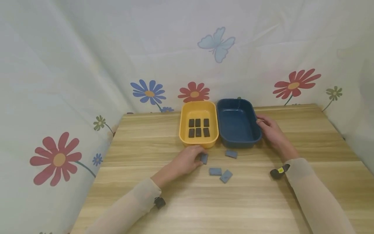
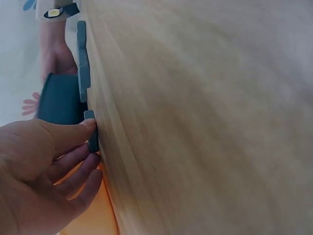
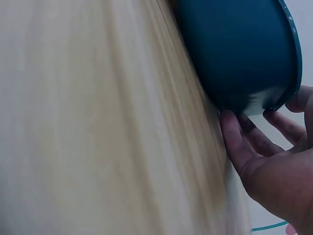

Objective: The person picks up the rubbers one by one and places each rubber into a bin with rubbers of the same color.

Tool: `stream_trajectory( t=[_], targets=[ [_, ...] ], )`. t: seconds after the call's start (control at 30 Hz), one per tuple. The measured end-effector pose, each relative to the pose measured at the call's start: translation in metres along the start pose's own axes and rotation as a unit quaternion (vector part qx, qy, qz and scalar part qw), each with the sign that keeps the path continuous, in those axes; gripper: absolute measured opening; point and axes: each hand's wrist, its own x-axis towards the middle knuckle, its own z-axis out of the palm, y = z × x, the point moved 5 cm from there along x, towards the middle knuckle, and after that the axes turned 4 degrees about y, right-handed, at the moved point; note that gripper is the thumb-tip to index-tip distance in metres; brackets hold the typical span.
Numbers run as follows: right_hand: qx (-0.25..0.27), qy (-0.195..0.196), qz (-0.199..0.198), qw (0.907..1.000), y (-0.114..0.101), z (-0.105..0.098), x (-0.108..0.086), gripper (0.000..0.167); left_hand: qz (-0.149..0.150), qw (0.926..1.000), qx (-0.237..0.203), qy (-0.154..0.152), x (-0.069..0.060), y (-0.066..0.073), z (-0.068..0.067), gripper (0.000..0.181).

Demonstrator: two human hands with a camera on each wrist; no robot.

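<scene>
In the head view my left hand (image 1: 187, 160) pinches a small grey-blue tile (image 1: 204, 158) just in front of the yellow tray (image 1: 183, 141). The left wrist view shows the thumb and fingers of my left hand (image 2: 54, 166) on the tile (image 2: 93, 139). My right hand (image 1: 273, 133) touches the right side of the empty blue tray (image 1: 238, 143); in the right wrist view its fingertips rest against that tray's wall (image 3: 239, 54). Two rows of dark tiles (image 1: 198, 132) lie inside the yellow tray.
Three more grey-blue tiles lie on the wooden table (image 1: 248, 201): one (image 1: 231, 154) near the blue tray, two (image 1: 215, 171) (image 1: 226, 176) closer to me. A flowered cloth (image 1: 163, 48) hangs behind and beside the table. The two trays stand side by side.
</scene>
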Motion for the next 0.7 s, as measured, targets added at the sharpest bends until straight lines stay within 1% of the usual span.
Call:
stream_trajectory(
  t=[0.13, 0.27, 0.37, 0.5, 0.63, 0.7],
  targets=[
    [0.019, -0.005, 0.021, 0.9996, 0.0029, 0.0011, -0.0016, 0.051, 0.005, 0.9999, -0.008, 0.008, -0.0006, -0.0004, -0.0002, 0.041],
    [0.021, -0.002, 0.044, 0.9988, 0.0049, -0.0006, -0.0021, 0.057, 0.008, 0.9998, -0.017, 0.007, -0.0001, -0.0007, 0.0001, 0.041],
    [0.005, -0.012, 0.048, 0.9988, 0.0024, 0.0004, -0.0014, 0.066, 0.006, 0.9998, -0.018, 0.004, 0.0002, -0.0011, -0.0004, 0.042],
    [-0.007, -0.018, 0.050, 0.9986, -0.0020, 0.0032, -0.0006, 0.065, 0.000, 0.9998, -0.019, 0.001, -0.0002, -0.0014, -0.0017, 0.043],
    [-0.038, 0.001, 0.050, 0.9980, -0.0041, 0.0042, -0.0004, 0.061, -0.001, 0.9998, -0.019, -0.003, -0.0009, -0.0013, -0.0024, 0.043],
    [-0.045, 0.014, 0.052, 0.9975, -0.0051, 0.0052, -0.0003, 0.060, 0.002, 0.9999, -0.014, -0.005, -0.0014, -0.0010, -0.0029, 0.043]
  ],
)
